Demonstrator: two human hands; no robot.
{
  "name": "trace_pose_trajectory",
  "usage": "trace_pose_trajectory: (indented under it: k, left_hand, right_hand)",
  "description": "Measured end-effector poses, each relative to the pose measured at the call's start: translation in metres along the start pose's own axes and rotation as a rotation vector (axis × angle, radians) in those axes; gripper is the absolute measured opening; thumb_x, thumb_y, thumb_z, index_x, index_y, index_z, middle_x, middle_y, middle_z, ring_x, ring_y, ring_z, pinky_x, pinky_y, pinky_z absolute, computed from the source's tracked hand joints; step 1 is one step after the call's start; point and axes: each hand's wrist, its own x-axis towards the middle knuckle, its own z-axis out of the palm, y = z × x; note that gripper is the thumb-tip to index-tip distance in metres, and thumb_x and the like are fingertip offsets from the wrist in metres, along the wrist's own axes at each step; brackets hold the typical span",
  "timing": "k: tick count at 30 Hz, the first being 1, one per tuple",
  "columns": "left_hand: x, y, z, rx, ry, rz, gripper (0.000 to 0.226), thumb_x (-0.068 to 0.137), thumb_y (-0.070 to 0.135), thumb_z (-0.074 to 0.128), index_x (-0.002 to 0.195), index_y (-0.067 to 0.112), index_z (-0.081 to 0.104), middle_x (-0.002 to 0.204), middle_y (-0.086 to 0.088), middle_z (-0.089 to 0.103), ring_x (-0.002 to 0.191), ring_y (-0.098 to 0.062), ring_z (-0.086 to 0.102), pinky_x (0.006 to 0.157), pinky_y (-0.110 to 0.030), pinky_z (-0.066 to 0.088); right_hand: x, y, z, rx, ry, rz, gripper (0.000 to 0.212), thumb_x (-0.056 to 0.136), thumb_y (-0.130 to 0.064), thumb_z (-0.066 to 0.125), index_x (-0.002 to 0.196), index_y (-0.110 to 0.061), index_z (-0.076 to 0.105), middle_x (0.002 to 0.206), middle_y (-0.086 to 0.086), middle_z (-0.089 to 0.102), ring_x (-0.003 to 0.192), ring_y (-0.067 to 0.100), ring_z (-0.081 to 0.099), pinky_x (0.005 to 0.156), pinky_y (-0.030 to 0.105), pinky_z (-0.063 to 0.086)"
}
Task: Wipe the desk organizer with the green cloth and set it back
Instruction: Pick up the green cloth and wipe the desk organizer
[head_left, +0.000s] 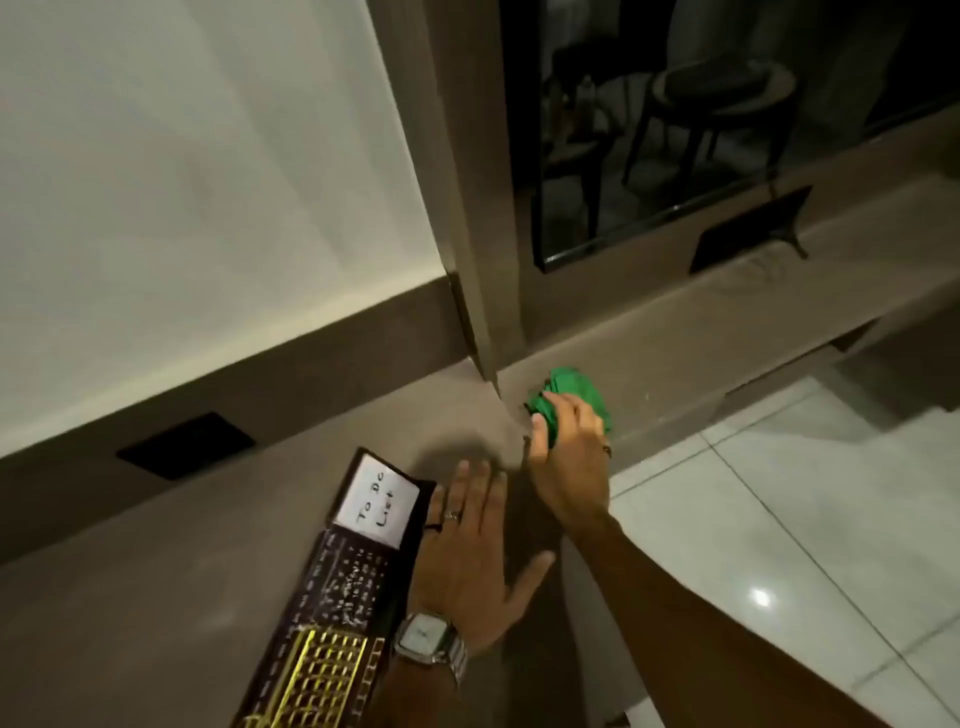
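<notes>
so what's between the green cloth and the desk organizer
In the head view, mostly bare brown counter in shadow. The left hand lies flat beside the desk organizer, and the right hand grips the green cloth. Nothing else lies between.

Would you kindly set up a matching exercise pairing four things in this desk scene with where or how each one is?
Things:
1. green cloth
2. desk organizer
3. left hand
4. wristwatch

States:
A. lies flat on the desk, with a white "To Do List" note at its far end
B. bunched up under the right hand near the desk's far corner
C. worn on the left wrist, silver band
D. open, fingers spread, beside the organizer's right edge

Pairs: 1-B, 2-A, 3-D, 4-C
</notes>
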Motion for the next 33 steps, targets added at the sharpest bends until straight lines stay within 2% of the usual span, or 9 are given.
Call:
trace_pose_trajectory:
  k: [4,7,13,18,20,22,24,28,33]
  left_hand:
    - [-0.007,-0.011,0.058,0.034,-0.085,0.011,0.093,0.086,0.079,0.024,0.151,0.013,0.018,0.162,-0.01,0.022,0.151,-0.03,0.014,0.12,-0.051,0.019]
    - [-0.011,-0.022,0.086,0.011,-0.086,0.029,0.096,0.085,0.081,0.023,0.154,0.016,0.009,0.165,-0.003,0.002,0.153,-0.025,0.001,0.124,-0.046,0.004]
    - [-0.012,-0.027,0.099,0.02,-0.062,0.045,0.095,0.086,0.079,0.027,0.154,0.014,0.012,0.165,-0.006,0.009,0.153,-0.025,0.002,0.121,-0.046,0.004]
    - [-0.012,-0.025,0.095,0.027,-0.081,0.036,0.095,0.086,0.078,0.025,0.154,0.014,0.011,0.166,-0.006,0.008,0.153,-0.026,0.002,0.12,-0.048,0.005]
    - [-0.012,-0.026,0.096,0.026,-0.081,0.039,0.095,0.086,0.079,0.025,0.154,0.014,0.01,0.166,-0.006,0.006,0.153,-0.025,0.001,0.12,-0.048,0.004]
    - [-0.012,-0.026,0.095,0.024,-0.085,0.04,0.095,0.086,0.079,0.025,0.154,0.014,0.009,0.166,-0.006,0.005,0.153,-0.025,-0.001,0.12,-0.047,0.003]
    - [-0.012,-0.026,0.095,0.021,-0.095,0.04,0.095,0.086,0.079,0.023,0.155,0.015,0.007,0.166,-0.005,0.003,0.153,-0.024,-0.003,0.121,-0.047,0.001]
    - [-0.011,-0.026,0.083,0.016,-0.149,0.054,0.096,0.085,0.082,0.015,0.154,0.016,0.001,0.165,-0.005,-0.004,0.152,-0.024,-0.007,0.124,-0.052,0.008]
    - [-0.017,-0.036,0.025,0.04,-0.042,0.101,0.095,0.086,0.081,0.018,0.154,0.016,0.001,0.165,-0.006,0.002,0.153,-0.024,-0.001,0.122,-0.052,0.018]
  right_hand:
    - [0.025,0.052,0.025,-0.185,-0.061,0.191,0.037,0.1,-0.036,0.039,0.125,-0.014,0.056,0.143,0.019,0.043,0.131,0.036,0.035,0.106,0.051,0.033]
    - [0.041,0.082,0.039,-0.251,-0.105,0.253,0.035,0.098,-0.039,0.041,0.119,-0.017,0.059,0.146,0.017,0.039,0.132,0.037,0.033,0.103,0.055,0.035]
    - [0.065,0.097,0.053,-0.175,0.023,0.413,0.034,0.089,-0.047,0.06,0.106,-0.018,0.058,0.118,0.012,0.058,0.116,0.032,0.045,0.094,0.05,0.042]
    - [0.071,0.098,0.051,0.088,0.022,0.564,0.071,0.069,-0.039,0.085,0.123,-0.009,0.049,0.118,0.013,0.063,0.109,0.033,0.058,0.085,0.045,0.05]
    - [0.072,0.097,0.051,0.216,-0.022,0.608,0.06,0.071,-0.032,0.085,0.118,-0.006,0.058,0.11,0.013,0.067,0.098,0.031,0.065,0.076,0.037,0.056]
    - [0.07,0.092,0.05,0.337,-0.064,0.584,0.048,0.076,-0.025,0.081,0.116,-0.005,0.063,0.102,0.011,0.068,0.088,0.024,0.066,0.065,0.025,0.054]
    - [0.065,0.081,0.045,0.371,-0.067,0.499,0.041,0.081,-0.022,0.076,0.117,-0.008,0.062,0.1,0.006,0.066,0.088,0.021,0.065,0.061,0.021,0.051]
    - [0.043,0.046,0.024,0.404,-0.063,0.306,0.033,0.084,-0.016,0.07,0.11,-0.017,0.05,0.108,0.007,0.06,0.096,0.017,0.06,0.079,0.033,0.056]
    - [-0.016,-0.005,-0.011,0.537,-0.135,0.147,0.042,0.088,-0.013,0.067,0.124,-0.025,0.049,0.112,-0.012,0.059,0.103,-0.003,0.056,0.082,0.016,0.049]
